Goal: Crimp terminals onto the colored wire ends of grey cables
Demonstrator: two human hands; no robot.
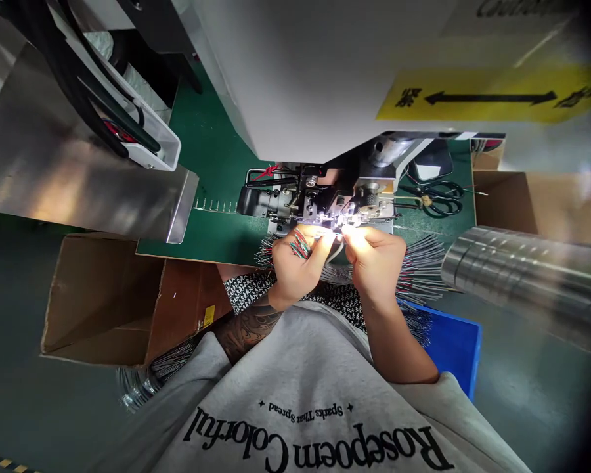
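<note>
Both hands meet at the lit working head of a crimping machine. My left hand is closed, thumb and forefinger pinched together, with thin red, green and dark wires showing between its curled fingers. My right hand pinches close beside it, its fingertips at the bright spot under the machine head. A pale grey cable loops down between the two hands. The fingertips and the cable's end are partly lost in glare. Many grey cables with stripped ends lie under and beside my hands.
A green tabletop carries the machine, with a metal terminal strip feeding in from the left. An open cardboard box stands lower left. A blue bin and a shiny metal cylinder are at right. The white machine housing overhangs.
</note>
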